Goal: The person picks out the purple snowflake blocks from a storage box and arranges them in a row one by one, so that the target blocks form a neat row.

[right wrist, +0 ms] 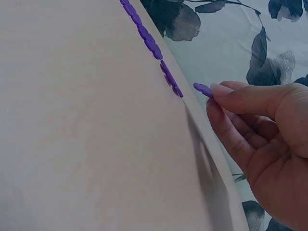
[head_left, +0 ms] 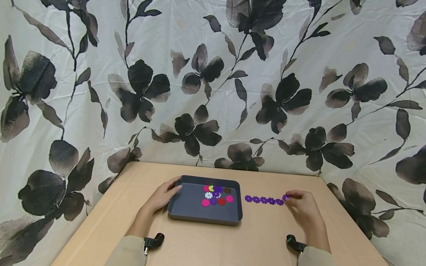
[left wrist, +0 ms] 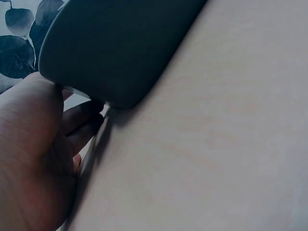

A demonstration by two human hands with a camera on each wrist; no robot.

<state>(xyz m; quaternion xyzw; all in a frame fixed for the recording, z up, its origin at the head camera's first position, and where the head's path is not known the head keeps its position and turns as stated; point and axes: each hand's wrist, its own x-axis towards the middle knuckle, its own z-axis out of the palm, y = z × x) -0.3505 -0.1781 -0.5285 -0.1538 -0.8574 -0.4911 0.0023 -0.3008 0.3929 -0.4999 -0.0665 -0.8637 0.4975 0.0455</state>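
Observation:
My right hand (head_left: 304, 207) pinches a purple flower-shaped disc (right wrist: 202, 89) between thumb and fingertips. The piece is just off the right end of a row of several purple flower discs (head_left: 264, 200), which lie flat on the table, edge to edge. My left hand (head_left: 161, 195) grips the left side of a dark grey rectangular tray (head_left: 186, 207), the thumb at its rim. In the left wrist view the other fingers (left wrist: 84, 120) are partly hidden behind the tray's corner. Inside the tray, toward its right half, lie loose flower discs (head_left: 216, 194) in pink, purple, white, red, brown and yellow-green.
The light wooden table (head_left: 206, 244) runs back to a hanging cloth (head_left: 233, 92) printed with dark flowers. Its right edge (head_left: 352, 221) lies a little beyond my right hand. Each wrist wears a black camera (head_left: 154, 242).

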